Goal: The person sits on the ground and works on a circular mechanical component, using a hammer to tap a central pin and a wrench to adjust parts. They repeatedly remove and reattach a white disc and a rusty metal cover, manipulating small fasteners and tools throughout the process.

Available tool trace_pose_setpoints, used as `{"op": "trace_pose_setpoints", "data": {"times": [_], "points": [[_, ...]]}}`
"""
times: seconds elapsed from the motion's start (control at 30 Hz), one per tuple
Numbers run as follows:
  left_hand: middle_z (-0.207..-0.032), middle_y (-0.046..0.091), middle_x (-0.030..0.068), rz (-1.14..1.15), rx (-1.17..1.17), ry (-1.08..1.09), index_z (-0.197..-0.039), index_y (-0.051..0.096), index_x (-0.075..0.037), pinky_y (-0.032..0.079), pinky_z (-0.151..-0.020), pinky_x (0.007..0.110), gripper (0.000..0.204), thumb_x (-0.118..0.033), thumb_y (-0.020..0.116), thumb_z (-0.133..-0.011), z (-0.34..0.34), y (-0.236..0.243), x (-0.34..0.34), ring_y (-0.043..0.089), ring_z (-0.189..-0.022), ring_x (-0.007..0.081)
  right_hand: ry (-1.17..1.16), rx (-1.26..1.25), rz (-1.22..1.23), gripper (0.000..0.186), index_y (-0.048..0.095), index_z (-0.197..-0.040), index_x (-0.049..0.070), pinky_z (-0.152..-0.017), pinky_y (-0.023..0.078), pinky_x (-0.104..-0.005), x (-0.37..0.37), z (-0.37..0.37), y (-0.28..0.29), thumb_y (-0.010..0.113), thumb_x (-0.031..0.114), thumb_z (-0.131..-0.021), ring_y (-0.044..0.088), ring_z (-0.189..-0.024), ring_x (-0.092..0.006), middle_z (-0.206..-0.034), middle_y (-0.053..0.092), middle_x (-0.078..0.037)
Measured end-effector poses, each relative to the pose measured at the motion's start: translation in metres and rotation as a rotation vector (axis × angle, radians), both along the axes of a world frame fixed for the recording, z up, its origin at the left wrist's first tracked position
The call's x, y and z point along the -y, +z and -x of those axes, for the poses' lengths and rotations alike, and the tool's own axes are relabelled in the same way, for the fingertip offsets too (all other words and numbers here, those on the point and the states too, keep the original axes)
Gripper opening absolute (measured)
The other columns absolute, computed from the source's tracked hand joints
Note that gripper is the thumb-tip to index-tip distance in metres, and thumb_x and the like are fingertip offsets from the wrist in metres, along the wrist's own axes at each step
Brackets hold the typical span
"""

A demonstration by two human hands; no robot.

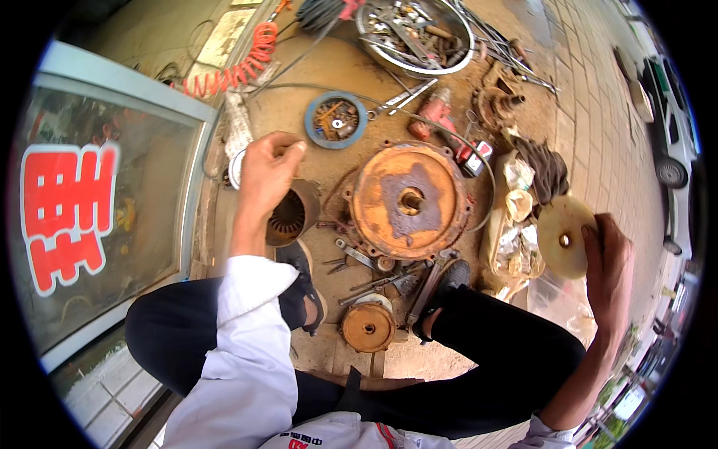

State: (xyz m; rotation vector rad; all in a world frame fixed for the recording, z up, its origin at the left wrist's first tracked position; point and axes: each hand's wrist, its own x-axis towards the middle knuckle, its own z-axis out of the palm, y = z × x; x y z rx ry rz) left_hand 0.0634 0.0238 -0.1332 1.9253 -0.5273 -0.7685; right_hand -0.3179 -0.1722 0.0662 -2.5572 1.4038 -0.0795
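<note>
In my right hand [613, 262], out at the right, is a flat, yellowish disc [557, 217] with a small centre hole. The thumb and fingers grip its right edge. My left hand [268, 170] is raised at the left, its fingertips pinched together; anything between them is too small to make out. Below that hand stands a hollow metal cylinder [308, 202] with a slotted inside, like a motor stator. A big rusty round motor cover [370, 198] with a central bore lies in the middle. Nearer to me is a smaller rusty round cover [353, 327].
A blue-rimmed bowl of small parts [312, 123], a red cordless drill [441, 120] and a metal basin of tools [467, 52] lie farther off. A box of bags and rags [490, 243] is at the right. A glass door [149, 187] borders the left; loose tools [359, 254] lie between my feet.
</note>
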Motion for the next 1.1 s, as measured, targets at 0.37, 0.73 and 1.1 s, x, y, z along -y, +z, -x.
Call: {"op": "trace_pose_setpoints", "data": {"times": [0.37, 0.73, 1.1], "points": [[-0.086, 0.075, 0.0088, 0.121, 0.246, 0.035, -0.104, 0.075, 0.004, 0.053, -0.065, 0.029, 0.020, -0.011, 0.073, -0.091, -0.030, 0.038, 0.040, 0.066, -0.071, 0.0131, -0.113, 0.103, -0.044, 0.014, 0.060, -0.096, -0.006, -0.064, 0.046, -0.0432, -0.008, 0.007, 0.007, 0.060, 0.008, -0.099, 0.057, -0.066, -0.0401, -0.075, 0.057, -0.026], [-0.104, 0.077, 0.0184, -0.588, 0.567, -0.264, -0.105, 0.081, -0.013, 0.057, -0.090, 0.046, 0.023, -0.017, 0.077, -0.082, -0.091, -0.153, 0.083, 0.073, -0.102, 0.0372, -0.098, 0.098, -0.030, 0.009, 0.061, -0.101, -0.006, -0.066, 0.048, -0.0410, -0.011, 0.017, -0.002, 0.061, 0.001, -0.096, 0.063, -0.069, -0.0390, -0.080, 0.062, -0.024], [-0.113, 0.072, 0.0207, -0.597, 0.750, -0.267, -0.098, 0.078, -0.005, 0.057, -0.090, 0.049, 0.020, -0.016, 0.078, -0.082, -0.076, -0.200, 0.104, 0.070, -0.105, 0.0406, -0.180, -0.012, -0.048, 0.011, 0.061, -0.103, -0.006, -0.068, 0.049, -0.0407, -0.003, 0.004, -0.020, 0.061, 0.001, -0.094, 0.065, -0.070, -0.0359, -0.080, 0.065, -0.023]]}}
